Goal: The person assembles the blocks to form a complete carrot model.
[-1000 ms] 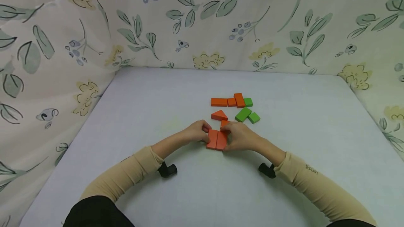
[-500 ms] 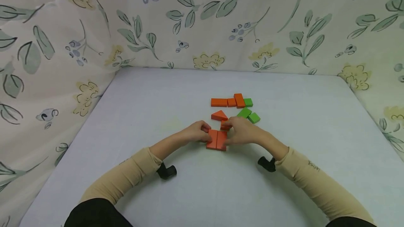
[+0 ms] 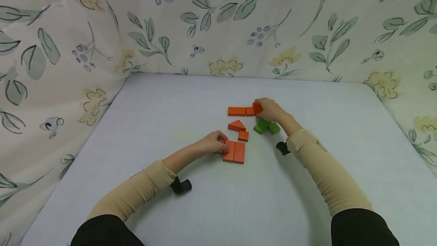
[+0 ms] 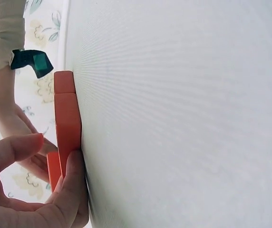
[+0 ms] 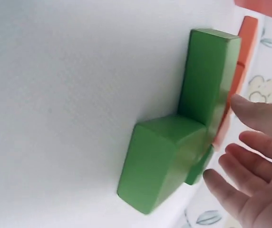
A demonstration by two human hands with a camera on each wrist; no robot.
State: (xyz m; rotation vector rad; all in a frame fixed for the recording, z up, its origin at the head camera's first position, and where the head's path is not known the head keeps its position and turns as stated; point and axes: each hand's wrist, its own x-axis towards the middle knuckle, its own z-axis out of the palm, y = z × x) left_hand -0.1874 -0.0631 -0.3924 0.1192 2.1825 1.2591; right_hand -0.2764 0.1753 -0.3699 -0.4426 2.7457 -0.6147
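In the head view my left hand rests at the left side of two red rectangular blocks lying side by side. One of its digits touches the block edge in the left wrist view, while another stands off the wood. My right hand is farther out, over the right end of the back row, beside an upright-looking orange block. Its fingers are spread and loosely bent in the right wrist view, beyond the green blocks; whether they touch the orange one, I cannot tell.
A long orange block and a small orange square line up at the back. Nearer are a red-orange triangle, a small orange block and two green blocks. Floral cloth hangs behind the white table.
My right hand has left the small orange block behind the red pair and moved away to the back row. The left hand has stayed at the red blocks.
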